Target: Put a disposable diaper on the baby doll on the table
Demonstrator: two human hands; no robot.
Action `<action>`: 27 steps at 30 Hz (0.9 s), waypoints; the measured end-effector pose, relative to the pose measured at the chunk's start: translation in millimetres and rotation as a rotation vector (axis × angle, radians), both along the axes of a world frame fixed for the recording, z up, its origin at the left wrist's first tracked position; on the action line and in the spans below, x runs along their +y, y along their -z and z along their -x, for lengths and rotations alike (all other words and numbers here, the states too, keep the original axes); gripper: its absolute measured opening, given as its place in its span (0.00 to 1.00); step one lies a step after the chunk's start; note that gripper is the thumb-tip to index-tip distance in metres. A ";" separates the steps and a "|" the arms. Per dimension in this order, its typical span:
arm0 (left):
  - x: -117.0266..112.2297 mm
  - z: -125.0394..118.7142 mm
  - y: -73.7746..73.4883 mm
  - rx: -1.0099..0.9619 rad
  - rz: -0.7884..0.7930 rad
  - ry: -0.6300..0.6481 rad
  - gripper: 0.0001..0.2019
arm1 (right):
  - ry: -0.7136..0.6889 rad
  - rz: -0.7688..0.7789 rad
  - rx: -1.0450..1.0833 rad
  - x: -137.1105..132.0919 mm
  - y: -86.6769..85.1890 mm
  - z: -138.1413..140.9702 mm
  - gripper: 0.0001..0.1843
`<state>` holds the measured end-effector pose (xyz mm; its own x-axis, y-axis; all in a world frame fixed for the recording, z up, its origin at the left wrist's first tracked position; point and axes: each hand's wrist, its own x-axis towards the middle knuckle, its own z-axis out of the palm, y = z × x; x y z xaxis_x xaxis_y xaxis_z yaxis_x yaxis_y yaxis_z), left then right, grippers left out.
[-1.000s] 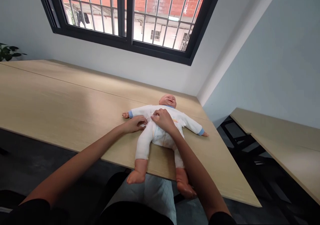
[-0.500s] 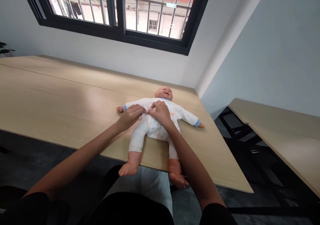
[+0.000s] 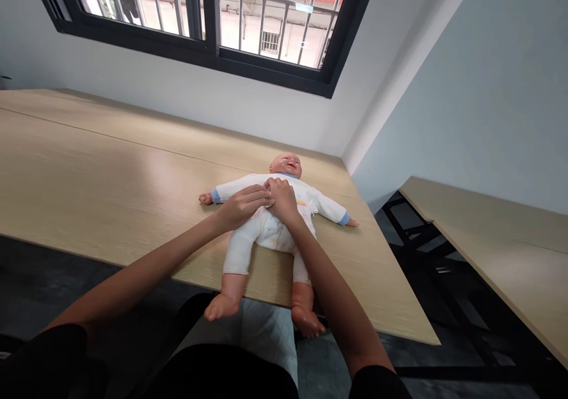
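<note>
Left hand (image 3: pixel 243 206) lies fingers-out and right hand (image 3: pixel 282 200) bunches, the two meeting at the front of the white romper (image 3: pixel 270 239), any pinch unclear, on a supine baby doll (image 3: pixel 285 165) on the pale wood table (image 3: pixel 110 150), feet past its edge.

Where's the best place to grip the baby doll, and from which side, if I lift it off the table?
Probably the baby doll's torso, at the chest below the outspread arms, coming from the near edge of the wooden table, where your left hand and right hand already rest. It lies face up, the torso is its bulkiest part, and the lower legs overhang that edge.
</note>
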<state>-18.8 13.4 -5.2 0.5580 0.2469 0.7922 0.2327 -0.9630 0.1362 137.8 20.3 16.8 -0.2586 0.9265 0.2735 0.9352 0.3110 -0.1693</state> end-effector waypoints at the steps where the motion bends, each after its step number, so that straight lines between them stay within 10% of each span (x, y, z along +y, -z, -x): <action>1: 2.1 -3.4 -0.7 -0.011 0.055 0.033 0.14 | -0.010 0.004 -0.003 1.0 1.1 -1.5 0.09; 7: 16.3 -22.9 2.6 -0.330 0.542 -0.014 0.09 | -0.066 0.103 0.289 13.9 9.1 -11.3 0.11; 14: 16.6 -23.2 7.5 -0.421 0.933 0.267 0.21 | -0.043 0.245 1.203 24.1 7.8 -10.9 0.15; 27: 25.4 -29.3 14.6 -0.252 0.806 0.142 0.15 | 0.052 0.225 1.413 21.5 4.0 -6.2 0.15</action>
<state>10.4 38.8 -19.8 0.4566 0.7292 0.5097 -0.0119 -0.5678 0.8231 144.1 41.8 12.8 0.1371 0.9837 0.1164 -0.0473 0.1239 -0.9912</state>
